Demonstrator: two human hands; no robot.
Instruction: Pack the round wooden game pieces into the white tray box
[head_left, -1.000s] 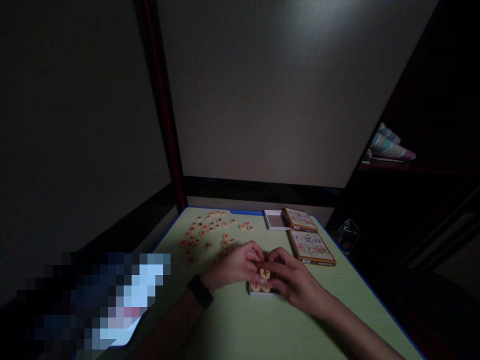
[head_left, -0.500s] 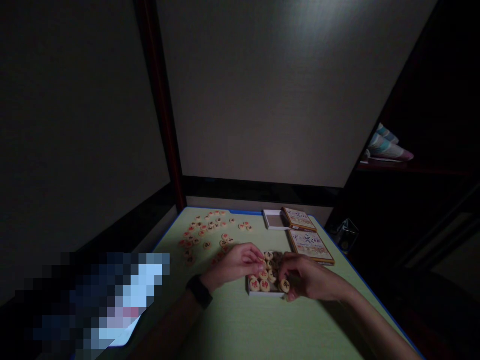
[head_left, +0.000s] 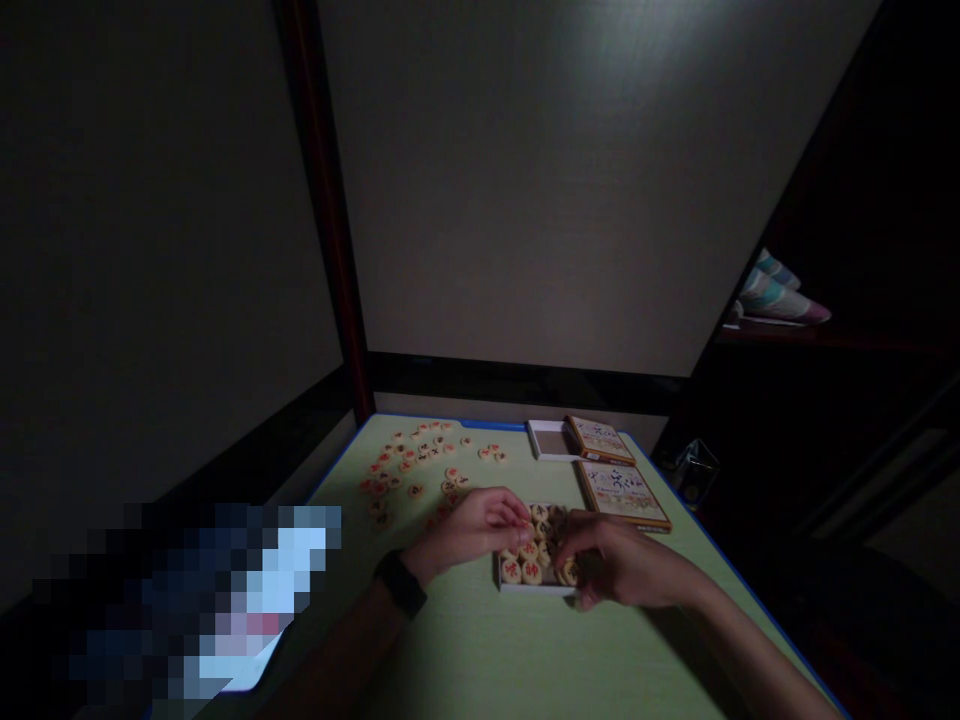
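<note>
A shallow open box (head_left: 541, 590) stands near the middle of the table, with round wooden Chinese chess pieces (head_left: 531, 571) in it, some lettered red and some black. My left hand (head_left: 480, 525), a dark band at its wrist, is over the box's left side. Its fingers are curled, and a small edge of what looks like a chess piece shows at the tips. At the box's near right corner, my right hand (head_left: 619, 560) has thumb and fingers closed around a black-lettered Chinese chess piece (head_left: 568, 572). Part of the box is hidden beneath both hands.
Many loose chess pieces (head_left: 424, 452) lie scattered across the table's far left. Behind my right hand are a printed box lid (head_left: 624, 494), another printed lid (head_left: 601, 440) and a white-walled tray (head_left: 551, 440). The green table (head_left: 480, 650) has a blue edge; a wall rises behind it.
My right hand has tipped slightly over the piece at the box corner, covering more of it. My left hand has hardly moved.
</note>
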